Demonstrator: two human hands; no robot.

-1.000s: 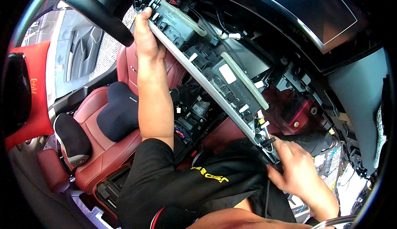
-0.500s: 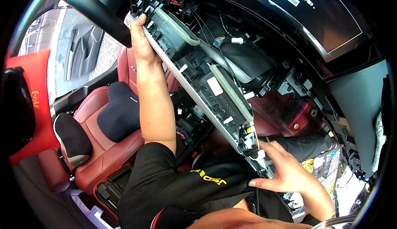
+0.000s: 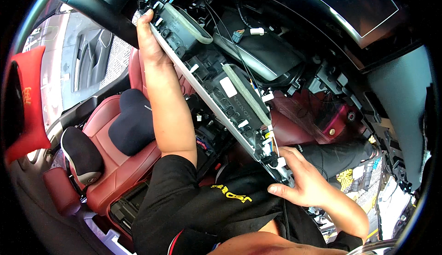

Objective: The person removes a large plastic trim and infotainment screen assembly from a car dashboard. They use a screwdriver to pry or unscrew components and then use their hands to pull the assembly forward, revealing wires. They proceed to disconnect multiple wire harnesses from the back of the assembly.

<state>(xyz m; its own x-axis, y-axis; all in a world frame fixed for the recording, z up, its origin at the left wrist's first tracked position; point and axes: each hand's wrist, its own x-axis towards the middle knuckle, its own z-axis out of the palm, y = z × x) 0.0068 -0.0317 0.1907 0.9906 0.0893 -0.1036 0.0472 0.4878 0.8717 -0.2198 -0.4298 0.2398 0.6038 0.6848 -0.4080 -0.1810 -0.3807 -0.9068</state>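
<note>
Fingers of the left hand (image 3: 148, 38) curl around the upper end of a long dashboard trim panel (image 3: 216, 94), and the right hand (image 3: 301, 181) wraps its fingers and thumb around the lower end, so both hands are closed on the same piece. That panel is a narrow strip with a pale grey edge facing the person and a black plastic back crowded with clips, small white connectors and two grey foam pads. It runs on a slant from the upper left, beside the steering wheel (image 3: 99, 6), down to the lower right above the person's lap. A thin bundle of coloured wires (image 3: 274, 145) hangs at its lower end, just by the right fingertips.

Behind the panel the open dashboard cavity (image 3: 276, 57) shows black ducting, loose cables and a white plug (image 3: 258, 31) lying apart from the panel. A dark screen surround (image 3: 363, 11) sits above that. The left forearm crosses in front of the red leather seat (image 3: 115, 163), which carries a black cushion (image 3: 133, 121) and a black headrest pad (image 3: 80, 153). A red cushion (image 3: 27, 103) hangs at the far left by the door panel (image 3: 87, 66). Yellow and black printed sheets (image 3: 354, 181) lie on the floor at the lower right, near the right wrist.
</note>
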